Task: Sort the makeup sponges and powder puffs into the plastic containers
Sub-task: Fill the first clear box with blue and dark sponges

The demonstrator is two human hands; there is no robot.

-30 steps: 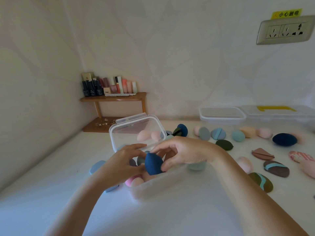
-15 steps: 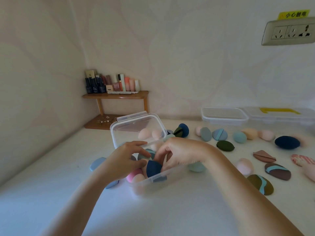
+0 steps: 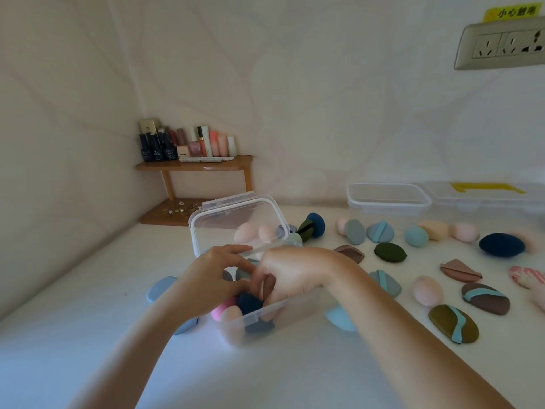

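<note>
Lower centre of frame: both forearms reach in over the white table (image 3: pixel 88 335). The left hand (image 3: pixel 211 278) and right hand (image 3: pixel 290 276) meet over the open clear box (image 3: pixel 265 318), fingers curled down into it. Whether either hand grips anything cannot be told (fingertips blurred and overlapping). A navy sponge (image 3: pixel 249 302) lies inside the box just under the fingers, beside a pink sponge (image 3: pixel 219 311) and a peach sponge (image 3: pixel 233 315). The lid (image 3: pixel 236 222) stands raised behind. Right of centre, puffs and sponges lie scattered, among them an olive puff (image 3: pixel 452 323) and a navy puff (image 3: pixel 501 245). Farther back sits an empty tub (image 3: pixel 387 199). Upper left: a shelf (image 3: pixel 194 165) carrying bottles.
</note>
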